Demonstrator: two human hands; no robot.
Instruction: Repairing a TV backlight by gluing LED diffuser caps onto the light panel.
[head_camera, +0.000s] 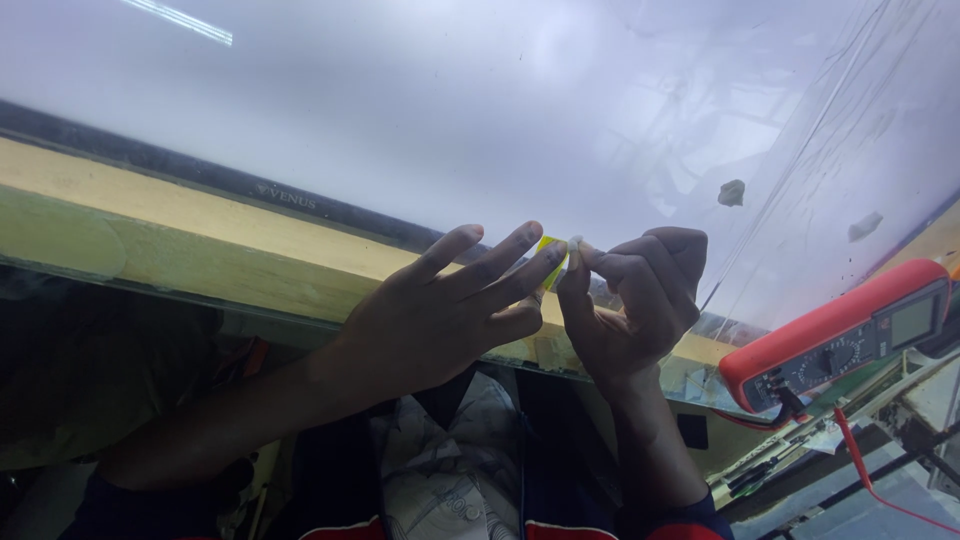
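Yellow tape piece (551, 262) pinched between both hands at panel's lower edge. Left hand (440, 315), fingers spread, steadies it; right hand (640, 300), curled shut, grips its 3 o'clock end. Red multimeter (845, 335) sits at 3 o'clock. Step judged: positioning tape; pressing flat needs steady alignment.

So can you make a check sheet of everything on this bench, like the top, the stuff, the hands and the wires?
Surface: large glossy white panel lying on a wooden bench edge.
Job's things: small yellow piece with a whitish bit, pinched between both hands.
Clutter: two small scraps on the panel; red meter at right.
Fingers: left hand spread, fingertips on the yellow piece; right hand curled, pinching it.
Cables: red wire below the meter.
Surroundings: patterned cloth below the bench.
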